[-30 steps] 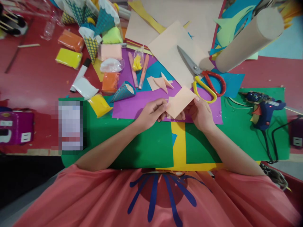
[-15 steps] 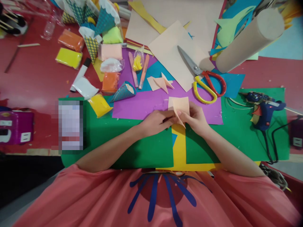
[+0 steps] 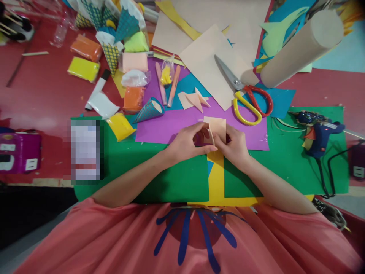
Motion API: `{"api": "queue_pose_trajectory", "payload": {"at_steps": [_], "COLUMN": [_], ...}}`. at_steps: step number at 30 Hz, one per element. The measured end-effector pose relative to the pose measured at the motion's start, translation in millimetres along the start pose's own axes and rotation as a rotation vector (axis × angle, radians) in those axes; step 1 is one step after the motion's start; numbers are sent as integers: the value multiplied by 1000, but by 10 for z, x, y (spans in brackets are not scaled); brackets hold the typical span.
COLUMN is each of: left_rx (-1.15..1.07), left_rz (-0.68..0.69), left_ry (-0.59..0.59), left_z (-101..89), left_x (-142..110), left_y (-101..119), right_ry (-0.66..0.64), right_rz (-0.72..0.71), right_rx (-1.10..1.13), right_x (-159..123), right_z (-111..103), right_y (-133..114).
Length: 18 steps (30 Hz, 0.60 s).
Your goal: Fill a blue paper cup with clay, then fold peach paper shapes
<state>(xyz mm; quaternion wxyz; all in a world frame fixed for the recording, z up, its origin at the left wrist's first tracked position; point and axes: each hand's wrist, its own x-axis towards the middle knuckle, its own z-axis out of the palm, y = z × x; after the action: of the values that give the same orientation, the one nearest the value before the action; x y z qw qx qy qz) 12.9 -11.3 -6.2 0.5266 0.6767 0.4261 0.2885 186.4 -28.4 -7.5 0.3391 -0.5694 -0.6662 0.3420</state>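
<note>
Between my two hands is a small piece of peach paper [image 3: 218, 125], partly folded, with one flap standing up. My left hand [image 3: 189, 140] pinches the raised flap between thumb and fingers. My right hand [image 3: 235, 144] grips the paper's right side, its thumb against the lower part and some fingers hidden behind. Just beyond the hands lie folded peach paper pieces [image 3: 196, 99] with pointed tips. A pair of scissors [image 3: 238, 85] with one red and one yellow handle rests farther right on a larger peach sheet [image 3: 203, 57].
A blue glue gun [image 3: 322, 135] with a black cord lies at right on a green sheet [image 3: 273, 179]. A peach roll [image 3: 299, 49] leans behind it. Clay packets [image 3: 134, 98], two pink pens [image 3: 173, 87], a small cone [image 3: 149, 110] and a blurred phone-like rectangle [image 3: 85, 150] are at left.
My left hand has shifted up to the paper's flap, its thumb and fingers now arched around it. The flap stands more upright, and my right hand has moved slightly right.
</note>
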Motion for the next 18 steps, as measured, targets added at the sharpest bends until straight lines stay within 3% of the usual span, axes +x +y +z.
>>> {"api": "queue_pose_trajectory", "payload": {"at_steps": [4,7,18], "left_rx": [83,-31,-342], "left_rz": [-50,-103,-170], "left_ry": [43,-6,110], "left_z": [7,11,-44], "left_x": [-15,-15,69], "left_y": [-14,-46,-99], "right_ry": [-5,-22,-135], "right_rz": [-26,-22,133], "right_rx": [-29,8,480], "right_x": [-5,9,103], "right_z": [-4,-16,-33], "right_y": [2,6,73]}}
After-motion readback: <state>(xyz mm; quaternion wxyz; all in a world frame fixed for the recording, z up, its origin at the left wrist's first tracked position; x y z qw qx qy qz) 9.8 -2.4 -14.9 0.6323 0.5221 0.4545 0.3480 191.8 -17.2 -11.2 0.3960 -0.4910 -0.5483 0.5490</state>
